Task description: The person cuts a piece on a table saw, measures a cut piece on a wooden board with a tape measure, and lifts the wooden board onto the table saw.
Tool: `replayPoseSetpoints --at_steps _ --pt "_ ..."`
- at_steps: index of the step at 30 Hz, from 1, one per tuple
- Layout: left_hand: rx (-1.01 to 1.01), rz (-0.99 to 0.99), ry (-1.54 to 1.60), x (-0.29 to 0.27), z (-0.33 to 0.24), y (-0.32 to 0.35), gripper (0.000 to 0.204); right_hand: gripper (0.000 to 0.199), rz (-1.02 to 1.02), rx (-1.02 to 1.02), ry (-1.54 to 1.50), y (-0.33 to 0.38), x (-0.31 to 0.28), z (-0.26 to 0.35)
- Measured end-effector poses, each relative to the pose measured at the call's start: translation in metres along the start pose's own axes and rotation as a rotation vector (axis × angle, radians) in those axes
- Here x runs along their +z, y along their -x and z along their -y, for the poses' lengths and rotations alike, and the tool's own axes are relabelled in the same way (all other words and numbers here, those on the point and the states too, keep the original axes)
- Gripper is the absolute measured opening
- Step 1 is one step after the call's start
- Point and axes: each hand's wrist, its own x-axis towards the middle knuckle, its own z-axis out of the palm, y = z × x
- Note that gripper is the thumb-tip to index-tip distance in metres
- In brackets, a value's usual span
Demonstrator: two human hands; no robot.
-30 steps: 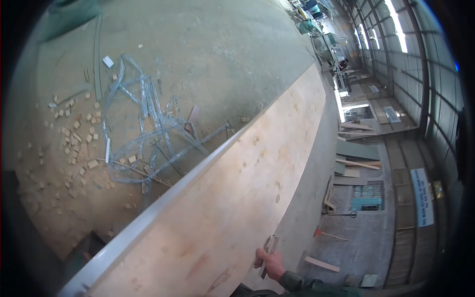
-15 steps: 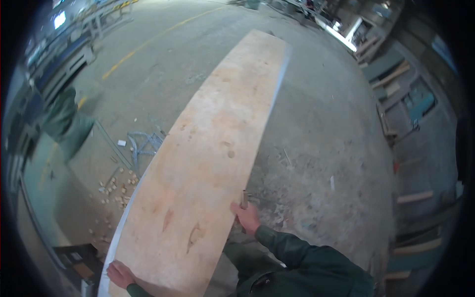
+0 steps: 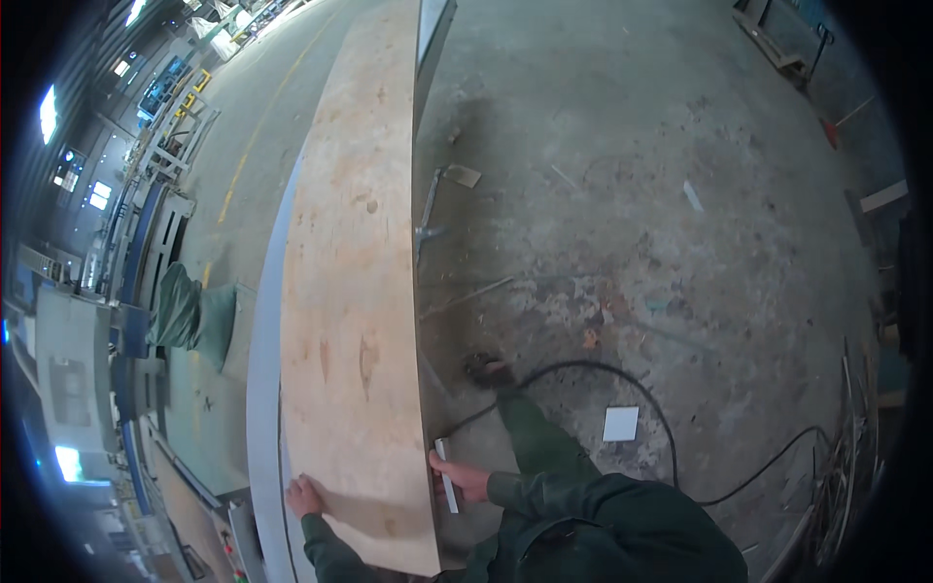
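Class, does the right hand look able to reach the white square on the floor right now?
Probably not: the right hand holds a pale bar, and a green trouser leg lies between in view.

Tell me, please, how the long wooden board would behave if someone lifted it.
The board would probably feel heavy, since it stretches far beyond the left hand and right hand. Being much longer than wide, it may bend somewhat if lifted at one end. Its flat shape suggests sliding, not rolling.
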Motion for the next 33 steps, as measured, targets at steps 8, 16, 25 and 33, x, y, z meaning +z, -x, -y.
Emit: replayPoseSetpoints --at_steps 8,16,25,33 --pt "-0.104 -0.144 0.340 -0.020 -0.087 0.103 0.073 0.039 -0.007 -0.187 0.013 0.117 -0.079 -0.014" --pt "-0.435 0.106 0.480 -0.028 -0.198 0.211 0.087 0.038 -0.021 -0.109 0.138 0.267 -0.189 -0.049" --pt "-0.538 0.107 0.730 -0.058 -0.419 0.383 0.090 0.029 -0.253 -0.226 0.061 0.476 -0.303 -0.035" --pt "-0.559 0.212 0.961 -0.007 -0.419 0.400 0.097 0.030 -0.511 -0.585 0.368 0.557 -0.250 -0.034"
